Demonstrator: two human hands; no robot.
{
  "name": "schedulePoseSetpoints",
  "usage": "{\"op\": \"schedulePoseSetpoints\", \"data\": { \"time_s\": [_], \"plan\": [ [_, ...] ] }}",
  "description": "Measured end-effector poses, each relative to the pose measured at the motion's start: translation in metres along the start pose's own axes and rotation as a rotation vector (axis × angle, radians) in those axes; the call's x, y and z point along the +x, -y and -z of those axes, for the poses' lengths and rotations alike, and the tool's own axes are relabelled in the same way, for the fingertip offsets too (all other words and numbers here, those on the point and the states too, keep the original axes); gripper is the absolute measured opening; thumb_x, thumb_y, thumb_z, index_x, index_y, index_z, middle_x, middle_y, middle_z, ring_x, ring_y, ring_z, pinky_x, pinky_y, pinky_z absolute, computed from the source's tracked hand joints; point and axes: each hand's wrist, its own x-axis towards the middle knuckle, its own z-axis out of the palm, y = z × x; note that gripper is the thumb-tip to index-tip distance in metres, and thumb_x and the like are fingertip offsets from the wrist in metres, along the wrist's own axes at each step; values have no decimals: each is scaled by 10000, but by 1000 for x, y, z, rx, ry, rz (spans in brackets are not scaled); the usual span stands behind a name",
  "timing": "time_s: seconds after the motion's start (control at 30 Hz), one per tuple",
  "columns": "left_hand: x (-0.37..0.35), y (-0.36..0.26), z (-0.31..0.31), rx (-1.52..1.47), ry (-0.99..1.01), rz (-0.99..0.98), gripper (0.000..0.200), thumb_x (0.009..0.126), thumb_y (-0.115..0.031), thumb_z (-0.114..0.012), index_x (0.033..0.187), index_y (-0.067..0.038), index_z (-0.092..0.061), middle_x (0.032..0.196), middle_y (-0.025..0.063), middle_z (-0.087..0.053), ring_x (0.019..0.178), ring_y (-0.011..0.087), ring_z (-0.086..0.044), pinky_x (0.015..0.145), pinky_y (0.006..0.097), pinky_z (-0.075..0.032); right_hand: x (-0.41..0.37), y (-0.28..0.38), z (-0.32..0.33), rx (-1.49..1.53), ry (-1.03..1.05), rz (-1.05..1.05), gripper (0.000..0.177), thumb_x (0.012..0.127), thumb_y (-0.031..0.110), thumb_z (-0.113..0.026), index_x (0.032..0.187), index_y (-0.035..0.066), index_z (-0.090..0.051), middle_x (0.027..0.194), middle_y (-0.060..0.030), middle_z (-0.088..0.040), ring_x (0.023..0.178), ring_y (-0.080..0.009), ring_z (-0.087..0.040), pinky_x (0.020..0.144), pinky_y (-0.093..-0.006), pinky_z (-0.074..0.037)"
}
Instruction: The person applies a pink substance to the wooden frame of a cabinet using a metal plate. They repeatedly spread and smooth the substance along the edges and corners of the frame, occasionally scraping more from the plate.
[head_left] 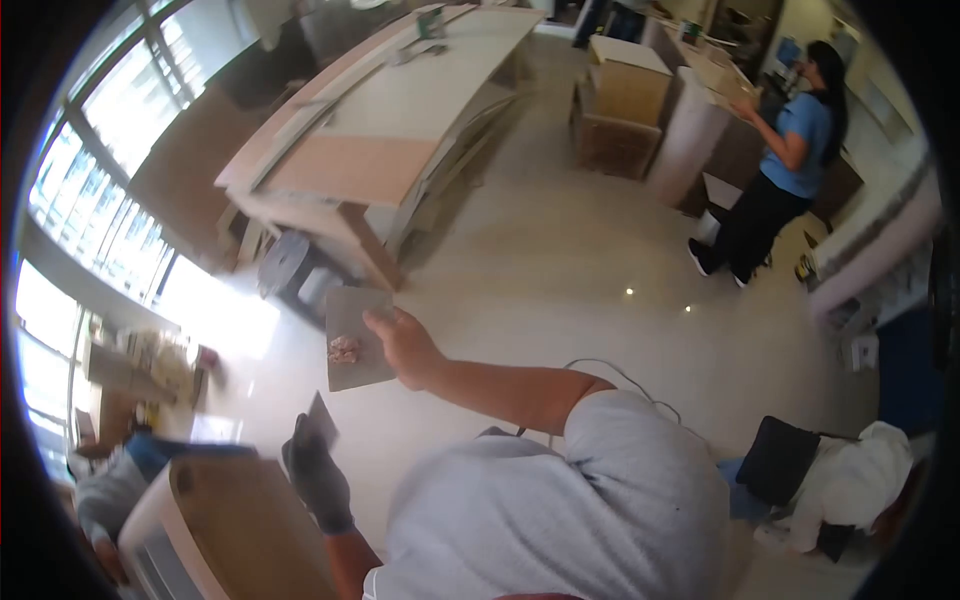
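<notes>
My right hand point(408, 347), bare, comes in from the right with its fingers wrapped round the edge of a flat grey plate point(362, 310). A small lump of pinkish-brown paste point(344, 350) lies on the plate. Lower down at the left, my left hand point(318, 476) wears a dark grey glove and is closed on a small flat scraper point(322, 421), whose blade points up. The scraper is apart from the plate, below and left of it. The gloved hand is beside a curved wooden piece with a pale rim point(172, 515).
A long worktable point(400, 110) stands ahead, with a grey round bucket point(288, 262) near its leg. A person in blue point(805, 130) stands at upper right by a counter. Other people are at lower left point(110, 490) and lower right point(850, 480). A cable point(625, 375) lies on the floor.
</notes>
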Motion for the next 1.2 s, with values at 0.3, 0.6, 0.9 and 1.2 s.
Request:
{"op": "schedulePoseSetpoints", "data": {
  "time_s": [0.3, 0.6, 0.9, 1.2],
  "plan": [
    [158, 4, -85, 174, 18, -560, 190, 873, -45, -620, 1048, -30, -691, 968, 106, -702, 821, 310, -629, 727, 421, -474, 73, 15, -36, -573, -53, 732, 318, 1067, 233, -464, 1221, -19, -581, 1067, -236, -684, 983, -398, -647, 873, -425, -498],
    [389, 140, -28, 147, -514, -686, 290, 818, 50, -623, 1085, -4, -723, 1087, 184, -699, 999, 388, -643, 930, 464, -509, 229, -31, -132, -1044, 385, 705, 200, 1004, 159, -575, 1127, 5, -607, 892, -219, -667, 800, -422, -661, 722, -456, -531],
    [635, 568, -121, 547, -74, -21, 174, 939, -96, -488, 853, -94, -640, 895, 137, -692, 792, 338, -662, 683, 450, -516, 342, -20, -79, -1210, -187, 208, 285, 1019, 160, -548, 1205, -47, -609, 1082, -205, -693, 994, -315, -676, 918, -369, -502],
    [438, 540, -269, 45, 501, 539, 322, 824, -173, -630, 1103, -33, -708, 1046, 208, -733, 986, 334, -704, 880, 424, -549, 291, -83, 0, -501, -811, 306, 282, 1045, 189, -534, 1162, -39, -651, 1031, -78, -706, 892, -161, -647, 821, -337, -520]
  ]
}}
